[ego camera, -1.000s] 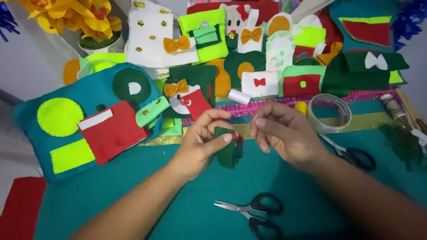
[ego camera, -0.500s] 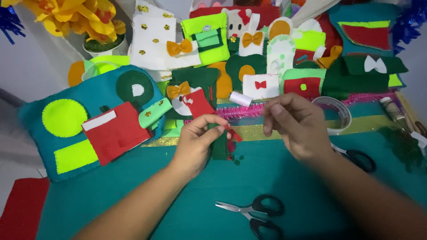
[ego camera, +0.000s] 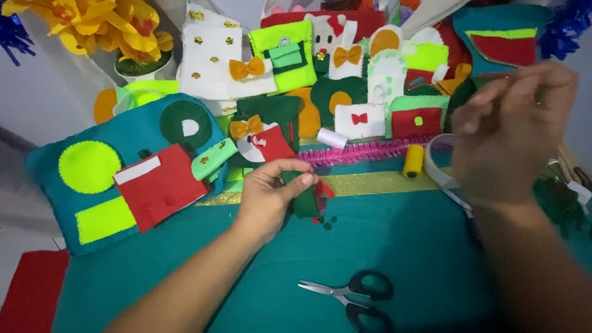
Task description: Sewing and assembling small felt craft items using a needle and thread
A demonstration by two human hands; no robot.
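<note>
Two hands are sewing. The left hand [ego camera: 271, 194] is pinching a small green and red felt piece [ego camera: 306, 196] just above the teal felt mat [ego camera: 394, 246]. The right hand [ego camera: 512, 132] is lifted high and blurry, fingers pinched together, maybe pulling thread; I cannot tell. Pulling gently seems best, holding the felt steady. Black scissors [ego camera: 354, 296] are lying near, and bright felt crafts [ego camera: 271, 55] are crowding behind.

Probably a home craft table: felt pieces [ego camera: 280, 52], scissors [ego camera: 354, 296], thread spools [ego camera: 413, 160].

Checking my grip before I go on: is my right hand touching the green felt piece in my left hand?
Apart. The head view shows the right hand raised up and to the right, with open table between it and the green felt piece pinched in the left hand.
</note>
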